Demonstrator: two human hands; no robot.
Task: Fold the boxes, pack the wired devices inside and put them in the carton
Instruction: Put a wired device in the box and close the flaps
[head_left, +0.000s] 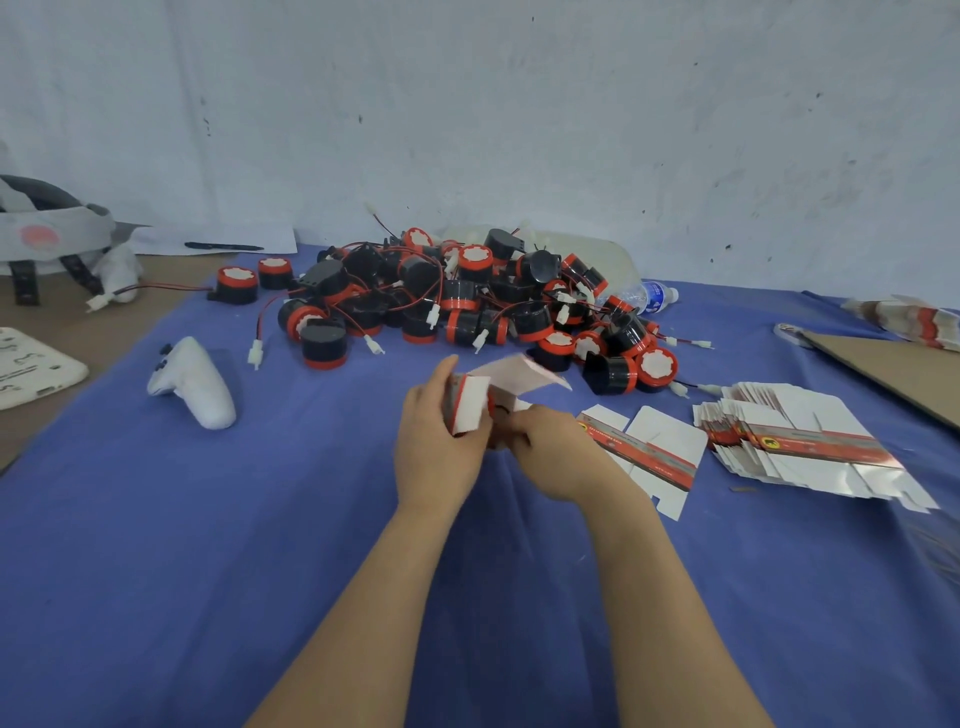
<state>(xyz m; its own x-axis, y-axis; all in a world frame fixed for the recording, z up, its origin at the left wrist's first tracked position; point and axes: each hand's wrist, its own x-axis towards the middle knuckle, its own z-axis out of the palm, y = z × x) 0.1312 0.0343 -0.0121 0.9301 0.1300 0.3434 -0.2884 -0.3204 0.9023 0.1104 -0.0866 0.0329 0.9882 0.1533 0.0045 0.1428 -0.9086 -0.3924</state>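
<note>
No text legible. Red-band print on flat white cardboard box blanks (810, 441) near right edge, blue label on clear plastic bottle (655, 295): blurred.

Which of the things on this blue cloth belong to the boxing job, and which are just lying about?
Job: small white-and-red cardboard box, gripped by left hand and right hand; pile of black-and-red round wired devices; stack of flat white-and-red box blanks.
Lying about: white plastic controller; clear plastic water bottle; black pen; white headset.

Glossy card boxes (810, 441); matt blue cloth (208, 519); rough wall (519, 104).
</note>
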